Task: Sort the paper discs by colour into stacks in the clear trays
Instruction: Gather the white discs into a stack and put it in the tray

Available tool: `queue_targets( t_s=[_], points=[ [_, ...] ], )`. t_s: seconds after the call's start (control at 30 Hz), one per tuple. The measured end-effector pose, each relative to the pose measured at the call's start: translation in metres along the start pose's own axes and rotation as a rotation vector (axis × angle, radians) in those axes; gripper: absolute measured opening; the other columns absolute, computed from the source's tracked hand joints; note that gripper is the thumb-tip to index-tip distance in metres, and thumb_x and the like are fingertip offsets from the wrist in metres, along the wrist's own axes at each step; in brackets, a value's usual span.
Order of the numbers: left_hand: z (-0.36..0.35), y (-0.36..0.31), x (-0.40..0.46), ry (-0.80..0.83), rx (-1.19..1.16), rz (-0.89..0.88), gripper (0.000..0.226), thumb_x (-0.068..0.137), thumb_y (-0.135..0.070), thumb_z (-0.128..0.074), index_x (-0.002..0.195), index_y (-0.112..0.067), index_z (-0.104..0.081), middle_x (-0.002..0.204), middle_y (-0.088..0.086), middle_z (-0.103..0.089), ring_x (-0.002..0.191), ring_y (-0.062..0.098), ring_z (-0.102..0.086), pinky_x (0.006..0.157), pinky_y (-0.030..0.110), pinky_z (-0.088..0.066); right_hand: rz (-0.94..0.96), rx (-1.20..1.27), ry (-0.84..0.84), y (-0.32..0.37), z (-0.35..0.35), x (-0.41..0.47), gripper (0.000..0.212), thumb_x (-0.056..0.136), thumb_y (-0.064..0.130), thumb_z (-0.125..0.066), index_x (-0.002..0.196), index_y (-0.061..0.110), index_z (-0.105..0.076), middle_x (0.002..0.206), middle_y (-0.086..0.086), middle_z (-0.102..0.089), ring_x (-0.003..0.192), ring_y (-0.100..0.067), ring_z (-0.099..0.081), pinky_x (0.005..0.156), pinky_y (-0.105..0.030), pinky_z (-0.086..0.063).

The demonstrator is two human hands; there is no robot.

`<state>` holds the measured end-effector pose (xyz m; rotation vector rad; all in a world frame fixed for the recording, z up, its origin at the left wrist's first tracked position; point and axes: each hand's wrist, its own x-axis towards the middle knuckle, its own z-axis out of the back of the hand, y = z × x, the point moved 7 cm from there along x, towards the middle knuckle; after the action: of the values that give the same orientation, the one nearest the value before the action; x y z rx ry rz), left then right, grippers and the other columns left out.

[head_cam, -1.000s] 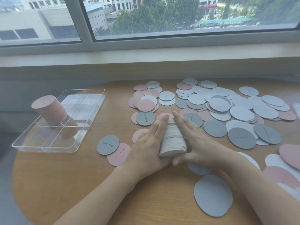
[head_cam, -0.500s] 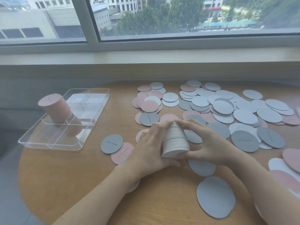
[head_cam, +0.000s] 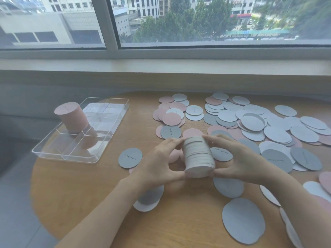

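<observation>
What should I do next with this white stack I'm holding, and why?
Probably carry the white stack left to the clear tray and stand it in a free compartment. Your left hand and right hand grip it from both sides and its edges look fairly even, while the pink stack already stands in the tray.

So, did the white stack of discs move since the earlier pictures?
Yes. The white stack, held between the left hand and right hand, has tilted nearer upright; its place beside the lettered grey disc is unchanged.
</observation>
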<state>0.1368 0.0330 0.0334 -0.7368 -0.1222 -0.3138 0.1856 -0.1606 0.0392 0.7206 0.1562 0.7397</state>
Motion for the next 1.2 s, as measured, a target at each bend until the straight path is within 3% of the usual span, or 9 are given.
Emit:
queue_targets(
  t_s=[0.13, 0.23, 0.47, 0.57, 0.8, 0.87, 0.93, 1.1, 1.2],
  points=[
    [0.014, -0.003, -0.005, -0.08, -0.086, -0.01, 0.084, 0.072, -0.042, -0.087, 0.145, -0.024, -0.048, 0.129, -0.015, -0.059, 0.124, 0.001, -0.052, 0.104, 0.023, -0.041, 0.031, 0.061, -0.067, 0.017, 0.005, 0.003, 0.08, 0.074, 0.03, -0.086, 0.143, 0.037, -0.046, 0.129, 0.015, -0.057, 0.128, -0.008, -0.052, 0.109, -0.036, -0.042],
    [0.041, 0.001, -0.013, -0.185, -0.196, 0.027, 0.078, 0.073, -0.033, -0.089, 0.14, -0.035, -0.048, 0.128, -0.018, -0.062, 0.119, -0.005, -0.055, 0.098, 0.018, -0.042, 0.08, 0.159, -0.13, 0.043, 0.009, 0.016, 0.069, 0.076, 0.018, -0.084, 0.137, 0.033, -0.055, 0.131, 0.018, -0.061, 0.126, -0.006, -0.055, 0.109, -0.027, -0.041],
    [0.11, 0.049, -0.044, -0.429, -0.521, 0.317, 0.056, 0.08, -0.041, -0.079, 0.131, -0.034, -0.055, 0.12, -0.014, -0.07, 0.11, -0.001, -0.065, 0.093, 0.027, -0.049, 0.028, 0.383, -0.112, 0.103, -0.027, 0.105, 0.038, 0.09, 0.036, -0.07, 0.127, 0.031, -0.062, 0.118, 0.01, -0.071, 0.11, -0.008, -0.066, 0.097, -0.044, -0.053],
    [0.145, 0.077, -0.045, -0.497, -0.525, 0.492, 0.045, 0.083, -0.051, -0.072, 0.122, -0.037, -0.056, 0.111, -0.01, -0.073, 0.106, 0.006, -0.067, 0.091, 0.034, -0.051, -0.044, 0.434, -0.098, 0.123, -0.049, 0.153, 0.026, 0.093, 0.043, -0.063, 0.118, 0.035, -0.066, 0.104, 0.007, -0.075, 0.1, -0.022, -0.069, 0.093, -0.052, -0.053],
    [0.262, 0.125, 0.012, -0.32, -0.247, 0.655, 0.029, 0.097, -0.04, -0.053, 0.12, -0.023, -0.059, 0.11, 0.008, -0.072, 0.093, 0.021, -0.068, 0.08, 0.032, -0.047, -0.144, 0.622, -0.002, 0.159, -0.073, 0.277, 0.024, 0.095, 0.044, -0.057, 0.105, 0.026, -0.069, 0.101, -0.012, -0.074, 0.085, -0.024, -0.069, 0.081, -0.039, -0.053],
    [0.284, 0.146, 0.026, -0.261, -0.213, 0.722, 0.031, 0.098, -0.039, -0.049, 0.12, -0.021, -0.059, 0.111, 0.016, -0.072, 0.095, 0.025, -0.068, 0.088, 0.035, -0.048, -0.165, 0.606, 0.015, 0.165, -0.079, 0.31, 0.029, 0.095, 0.047, -0.056, 0.103, 0.023, -0.07, 0.096, -0.011, -0.074, 0.082, -0.025, -0.068, 0.076, -0.038, -0.052],
    [0.299, 0.168, 0.034, -0.2, -0.181, 0.787, 0.034, 0.1, -0.038, -0.043, 0.124, -0.02, -0.057, 0.108, 0.018, -0.072, 0.105, 0.027, -0.067, 0.099, 0.039, -0.048, -0.201, 0.572, 0.041, 0.167, -0.089, 0.339, 0.034, 0.095, 0.05, -0.054, 0.104, 0.021, -0.07, 0.095, -0.012, -0.075, 0.079, -0.024, -0.069, 0.071, -0.035, -0.049],
    [0.314, 0.227, 0.046, -0.154, -0.227, 0.899, 0.044, 0.099, -0.039, -0.041, 0.128, -0.01, -0.057, 0.109, 0.017, -0.074, 0.11, 0.023, -0.066, 0.08, 0.026, -0.045, -0.288, 0.484, 0.105, 0.164, -0.118, 0.397, 0.038, 0.093, 0.052, -0.053, 0.106, 0.02, -0.068, 0.097, -0.013, -0.075, 0.068, -0.022, -0.064, 0.056, -0.028, -0.034],
    [0.317, 0.262, 0.05, -0.162, -0.264, 0.931, 0.046, 0.096, -0.04, -0.044, 0.127, -0.007, -0.058, 0.105, 0.017, -0.075, 0.107, 0.023, -0.069, 0.087, 0.027, -0.049, -0.318, 0.418, 0.144, 0.155, -0.136, 0.423, 0.043, 0.092, 0.054, -0.052, 0.109, 0.016, -0.067, 0.097, -0.015, -0.075, 0.064, -0.023, -0.064, 0.048, -0.025, -0.03]
  ],
)
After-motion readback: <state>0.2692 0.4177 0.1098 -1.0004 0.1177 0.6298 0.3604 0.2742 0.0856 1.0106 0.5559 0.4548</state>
